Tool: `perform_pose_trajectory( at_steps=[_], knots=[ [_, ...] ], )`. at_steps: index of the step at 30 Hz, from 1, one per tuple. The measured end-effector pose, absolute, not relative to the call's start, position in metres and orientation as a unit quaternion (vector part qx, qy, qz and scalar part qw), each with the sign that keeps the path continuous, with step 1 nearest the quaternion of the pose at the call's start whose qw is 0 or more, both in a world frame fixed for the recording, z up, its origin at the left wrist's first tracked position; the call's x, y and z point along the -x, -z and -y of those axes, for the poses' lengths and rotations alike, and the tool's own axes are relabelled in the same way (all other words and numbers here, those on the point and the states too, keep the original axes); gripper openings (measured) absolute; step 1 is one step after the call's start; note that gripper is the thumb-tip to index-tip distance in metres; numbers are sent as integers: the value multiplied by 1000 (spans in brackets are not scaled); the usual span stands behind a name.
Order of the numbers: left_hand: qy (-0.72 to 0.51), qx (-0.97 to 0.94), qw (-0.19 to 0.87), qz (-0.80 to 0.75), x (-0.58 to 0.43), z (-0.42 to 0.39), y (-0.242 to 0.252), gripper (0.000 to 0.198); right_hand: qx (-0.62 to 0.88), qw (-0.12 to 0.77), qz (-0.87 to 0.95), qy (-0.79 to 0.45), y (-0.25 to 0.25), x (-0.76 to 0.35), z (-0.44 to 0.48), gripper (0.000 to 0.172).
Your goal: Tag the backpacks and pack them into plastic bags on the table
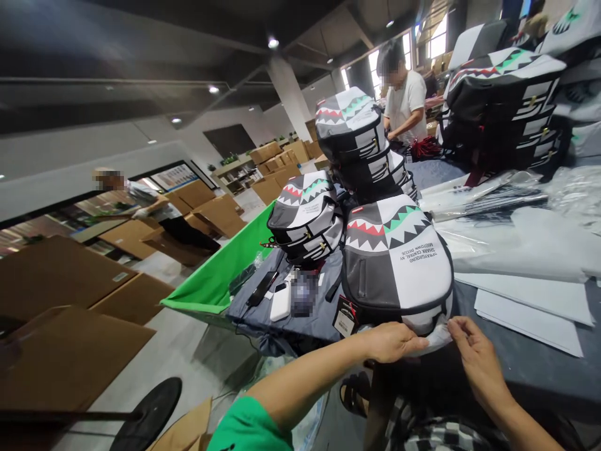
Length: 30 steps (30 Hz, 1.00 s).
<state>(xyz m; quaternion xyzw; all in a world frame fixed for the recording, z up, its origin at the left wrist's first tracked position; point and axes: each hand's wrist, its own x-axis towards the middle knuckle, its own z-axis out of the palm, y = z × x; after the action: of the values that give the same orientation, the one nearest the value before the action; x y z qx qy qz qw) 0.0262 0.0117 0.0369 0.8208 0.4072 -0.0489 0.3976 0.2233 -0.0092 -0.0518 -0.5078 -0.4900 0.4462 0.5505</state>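
Hands [389, 342] [479, 358] pinching clear plastic [434, 336], shark-print backpack [394, 263]

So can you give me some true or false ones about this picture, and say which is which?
The left hand and right hand are both at the lower edge of the shark-mouth backpack. True.
The left arm has a green sleeve. True.
That backpack is all red. False: it is grey and white, with a red and green zigzag mouth.
A black phone lies on top of that backpack. False: it lies on a blue-grey cloth.
A person in a white T-shirt stands behind the stacked backpacks. True.
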Motion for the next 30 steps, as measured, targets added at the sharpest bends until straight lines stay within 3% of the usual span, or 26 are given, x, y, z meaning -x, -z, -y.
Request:
perform_pose_trajectory(
  at_steps=[4,8,11,13,17,20,23,25,28,30],
  knots=[
    [2,-687,576,-444,-28,-10,-26,47,483,601,409,-488,67,-202,1,42],
    [-77,-694,550,-458,-53,-22,-24,38,511,615,423,-427,67,-211,-35,44],
    [-91,-747,452,-479,-74,-33,-26,33,540,608,457,-361,52,-245,-53,42],
    [-72,-794,349,-492,-84,-36,-25,32,525,590,561,-249,37,-269,-54,37],
    [-24,-874,147,-462,-90,-32,-18,34,274,415,868,18,12,-289,-46,28],
    [-19,-933,20,-359,-68,-31,-10,31,192,344,918,49,6,-284,-52,23],
    [-56,-940,-126,-312,-25,-30,3,19,178,336,921,86,7,-278,-61,11],
    [-87,-914,-197,-344,3,-23,14,21,171,344,914,128,10,-273,-64,9],
    [-122,-881,-225,-397,25,-4,25,22,169,372,896,172,14,-268,-63,10],
    [-158,-873,-206,-413,20,8,21,42,177,391,886,178,15,-265,-60,12]
  ],
)
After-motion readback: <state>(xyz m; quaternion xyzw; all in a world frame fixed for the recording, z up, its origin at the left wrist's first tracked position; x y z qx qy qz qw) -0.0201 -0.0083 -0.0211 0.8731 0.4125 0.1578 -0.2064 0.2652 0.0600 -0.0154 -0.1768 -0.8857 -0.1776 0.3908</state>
